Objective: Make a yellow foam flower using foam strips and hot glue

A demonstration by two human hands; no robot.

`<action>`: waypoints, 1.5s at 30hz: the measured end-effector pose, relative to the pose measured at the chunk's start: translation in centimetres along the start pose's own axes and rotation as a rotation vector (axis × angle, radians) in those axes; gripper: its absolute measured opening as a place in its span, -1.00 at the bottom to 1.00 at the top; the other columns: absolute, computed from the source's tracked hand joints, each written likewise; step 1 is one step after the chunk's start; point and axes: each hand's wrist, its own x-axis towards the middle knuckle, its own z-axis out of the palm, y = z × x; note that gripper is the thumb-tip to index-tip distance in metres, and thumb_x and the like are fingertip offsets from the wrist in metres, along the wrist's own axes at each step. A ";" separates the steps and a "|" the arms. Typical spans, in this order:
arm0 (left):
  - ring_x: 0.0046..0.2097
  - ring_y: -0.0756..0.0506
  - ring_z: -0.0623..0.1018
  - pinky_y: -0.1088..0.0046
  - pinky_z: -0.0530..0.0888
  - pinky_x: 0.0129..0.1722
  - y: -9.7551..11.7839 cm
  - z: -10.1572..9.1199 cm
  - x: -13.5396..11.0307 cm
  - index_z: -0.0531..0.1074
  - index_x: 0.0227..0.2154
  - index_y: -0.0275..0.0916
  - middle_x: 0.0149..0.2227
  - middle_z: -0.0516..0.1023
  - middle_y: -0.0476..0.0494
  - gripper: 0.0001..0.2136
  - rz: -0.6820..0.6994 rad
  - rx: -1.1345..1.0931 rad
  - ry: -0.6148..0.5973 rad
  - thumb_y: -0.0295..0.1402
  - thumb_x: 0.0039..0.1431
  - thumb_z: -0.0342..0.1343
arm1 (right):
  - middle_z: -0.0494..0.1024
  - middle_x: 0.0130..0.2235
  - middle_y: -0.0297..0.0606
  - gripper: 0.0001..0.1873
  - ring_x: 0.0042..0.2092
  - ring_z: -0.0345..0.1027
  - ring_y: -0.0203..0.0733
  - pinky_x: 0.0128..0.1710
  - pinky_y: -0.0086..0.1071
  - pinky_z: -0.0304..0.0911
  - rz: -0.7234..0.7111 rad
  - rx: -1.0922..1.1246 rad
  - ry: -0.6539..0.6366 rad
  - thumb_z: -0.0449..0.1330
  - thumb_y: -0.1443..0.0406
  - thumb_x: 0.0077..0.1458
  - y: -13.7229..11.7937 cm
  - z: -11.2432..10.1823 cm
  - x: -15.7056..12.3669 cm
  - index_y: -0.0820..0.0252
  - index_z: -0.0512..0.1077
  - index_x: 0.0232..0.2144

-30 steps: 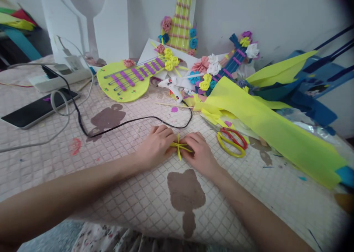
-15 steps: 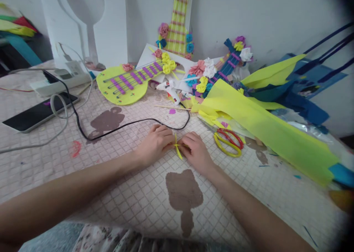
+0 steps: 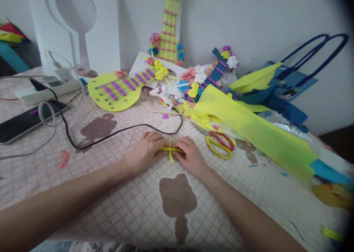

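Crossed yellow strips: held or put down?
Held: left hand and right hand grip the crossed yellow strips from either side, crossing exposed between.

A black phone lies near a white power strip, with a blue bag well apart from both

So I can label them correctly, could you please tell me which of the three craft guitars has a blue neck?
The rightmost guitar does; the leftmost guitar and the middle guitar have yellow necks.
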 end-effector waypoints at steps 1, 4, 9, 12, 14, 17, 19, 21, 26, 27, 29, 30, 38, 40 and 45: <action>-0.15 -0.10 0.37 0.31 0.26 -0.10 0.0 0.0 0.1 0.42 -0.29 -0.23 -0.28 0.45 -0.07 -0.94 0.015 0.012 -0.001 -0.41 0.19 0.08 | 0.44 -0.31 -0.22 -0.94 -0.19 0.24 -0.12 -0.18 -0.23 0.21 0.000 -0.014 -0.003 0.12 0.39 0.11 0.0 0.1 0.0 0.16 0.37 -0.39; -0.20 -0.09 0.37 0.30 0.25 -0.11 0.2 0.0 0.3 0.41 -0.37 -0.26 -0.34 0.44 -0.06 -0.89 0.045 0.045 -0.014 -0.43 0.24 0.00 | 0.42 -0.36 -0.24 -0.88 -0.22 0.23 -0.13 -0.21 -0.24 0.21 0.002 -0.050 -0.024 0.11 0.38 0.13 0.1 0.1 0.1 0.17 0.36 -0.46; -0.23 -0.08 0.37 0.29 0.25 -0.11 0.4 -0.3 0.4 0.39 -0.39 -0.25 -0.36 0.44 -0.06 -0.87 0.060 0.070 -0.004 -0.45 0.24 -0.02 | 0.43 -0.34 -0.25 -0.93 -0.21 0.25 -0.15 -0.19 -0.26 0.22 0.006 -0.008 -0.026 0.13 0.36 0.13 0.0 -0.4 0.3 0.16 0.38 -0.41; -0.21 -0.09 0.38 0.31 0.25 -0.12 0.3 -0.4 0.4 0.39 -0.36 -0.24 -0.34 0.45 -0.06 -0.92 0.043 0.048 -0.009 -0.46 0.22 0.01 | 0.44 -0.25 -0.23 -0.91 -0.16 0.28 -0.17 -0.16 -0.28 0.24 0.009 0.079 0.024 0.16 0.34 0.11 0.2 -1.1 0.2 0.15 0.38 -0.26; -0.20 -0.09 0.38 0.33 0.25 -0.13 0.1 -0.3 0.3 0.39 -0.36 -0.24 -0.33 0.45 -0.05 -0.93 0.033 0.029 -0.016 -0.47 0.21 0.03 | 0.44 -0.26 -0.24 -0.89 -0.17 0.29 -0.18 -0.17 -0.29 0.25 0.030 0.090 0.063 0.13 0.35 0.13 0.5 -1.6 0.1 0.14 0.38 -0.25; -0.19 -0.09 0.38 0.33 0.26 -0.14 0.1 -0.3 0.2 0.39 -0.35 -0.24 -0.31 0.46 -0.06 -0.95 0.016 0.014 -0.025 -0.47 0.20 0.05 | 0.44 -0.30 -0.26 -0.91 -0.21 0.31 -0.19 -0.20 -0.29 0.26 0.054 0.049 0.111 0.08 0.38 0.14 1.1 -2.1 0.1 0.14 0.39 -0.30; -0.18 -0.10 0.38 0.33 0.26 -0.13 0.1 -0.2 0.2 0.39 -0.33 -0.24 -0.30 0.46 -0.06 -0.96 0.008 0.004 -0.026 -0.46 0.19 0.05 | 0.45 -0.31 -0.26 -0.89 -0.21 0.32 -0.19 -0.20 -0.30 0.25 0.052 0.006 0.134 0.06 0.39 0.15 1.6 -2.4 0.6 0.15 0.39 -0.31; -0.17 -0.09 0.38 0.33 0.26 -0.11 0.1 -0.2 0.1 0.40 -0.32 -0.24 -0.29 0.46 -0.06 -0.95 0.010 -0.008 -0.026 -0.46 0.20 0.04 | 0.45 -0.30 -0.26 -0.88 -0.21 0.32 -0.21 -0.20 -0.32 0.26 0.035 -0.085 0.112 0.05 0.39 0.15 2.2 -2.6 1.7 0.17 0.38 -0.31; -0.16 -0.09 0.39 0.32 0.26 -0.09 0.0 -0.3 0.1 0.41 -0.30 -0.23 -0.29 0.46 -0.05 -0.93 0.022 -0.014 -0.022 -0.46 0.22 0.03 | 0.46 -0.29 -0.23 -0.89 -0.20 0.32 -0.19 -0.17 -0.33 0.25 -0.036 -0.287 -0.007 0.06 0.40 0.13 3.6 -2.1 7.9 0.19 0.39 -0.33; -0.17 -0.09 0.39 0.32 0.26 -0.09 0.0 -0.3 0.1 0.42 -0.30 -0.23 -0.29 0.46 -0.05 -0.93 0.023 -0.017 -0.018 -0.45 0.22 0.03 | 0.46 -0.28 -0.20 -0.89 -0.17 0.32 -0.16 -0.16 -0.30 0.24 -0.041 -0.310 -0.020 0.06 0.40 0.13 3.9 -1.7 9.3 0.21 0.40 -0.34; -0.18 -0.08 0.39 0.32 0.26 -0.09 0.0 -0.4 0.0 0.42 -0.31 -0.23 -0.30 0.46 -0.05 -0.92 0.025 -0.024 -0.009 -0.45 0.22 0.03 | 0.46 -0.20 -0.10 -0.85 -0.06 0.28 -0.08 -0.08 -0.23 0.20 -0.046 -0.359 -0.041 0.06 0.45 0.10 4.4 -0.7 11.8 0.23 0.41 -0.33; -0.18 -0.08 0.39 0.32 0.26 -0.09 0.0 -0.4 0.0 0.42 -0.32 -0.23 -0.30 0.46 -0.06 -0.92 0.026 -0.027 -0.005 -0.44 0.22 0.03 | 0.46 -0.19 -0.05 -0.82 -0.01 0.26 -0.03 -0.06 -0.19 0.18 -0.043 -0.382 -0.048 0.04 0.49 0.08 4.6 -0.2 12.8 0.25 0.42 -0.33; -0.17 -0.09 0.41 0.30 0.27 -0.09 -0.1 -0.7 -0.1 0.43 -0.31 -0.24 -0.29 0.46 -0.08 -0.91 0.012 -0.032 -0.012 -0.46 0.21 0.02 | 0.48 -0.24 -0.05 -0.79 -0.15 0.33 -0.05 -0.14 -0.21 0.20 -0.056 -0.420 -0.021 -0.06 0.43 0.18 2.4 -0.5 15.5 0.26 0.35 -0.22; -0.16 -0.09 0.41 0.30 0.28 -0.08 -0.3 -0.8 -0.1 0.43 -0.30 -0.24 -0.28 0.47 -0.08 -0.92 0.005 -0.037 -0.010 -0.47 0.19 0.05 | 0.47 -0.21 -0.14 -0.78 -0.13 0.33 -0.12 -0.12 -0.28 0.20 -0.094 -0.386 -0.005 -0.09 0.43 0.20 1.0 -1.8 14.1 0.21 0.30 -0.16; -0.15 -0.09 0.42 0.33 0.32 -0.10 -0.6 -0.7 -0.2 0.42 -0.29 -0.25 -0.25 0.47 -0.11 -0.92 -0.011 -0.047 0.019 -0.49 0.14 0.09 | 0.42 -0.21 -0.19 -0.81 -0.16 0.33 -0.18 -0.16 -0.32 0.24 -0.165 -0.121 0.040 -0.07 0.41 0.20 -0.8 -4.4 6.7 0.15 0.29 -0.19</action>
